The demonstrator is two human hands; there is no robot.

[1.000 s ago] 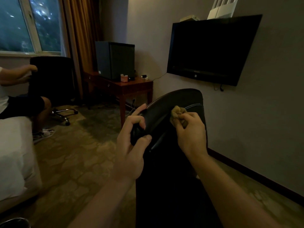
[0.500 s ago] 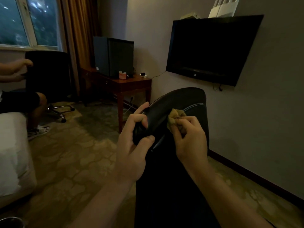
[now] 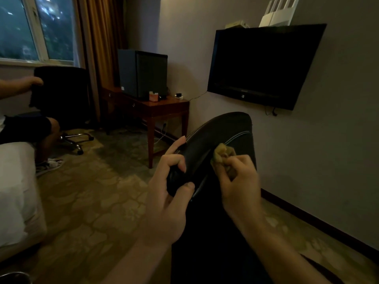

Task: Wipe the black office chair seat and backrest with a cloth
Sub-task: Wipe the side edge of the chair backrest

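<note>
Your left hand point(image 3: 168, 193) grips the left edge of the black office chair backrest point(image 3: 223, 130), fingers curled over it and thumb below. Just to the right, a bunched yellowish cloth point(image 3: 221, 153) meets the stitched upper part, apparently touching it in this dim light, and is pinched in your right hand point(image 3: 241, 181).

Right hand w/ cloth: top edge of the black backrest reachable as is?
Probably yes. The right hand holds the cloth against the backrest below its top edge, nothing lies between, and the left hand grips the left side.
</note>
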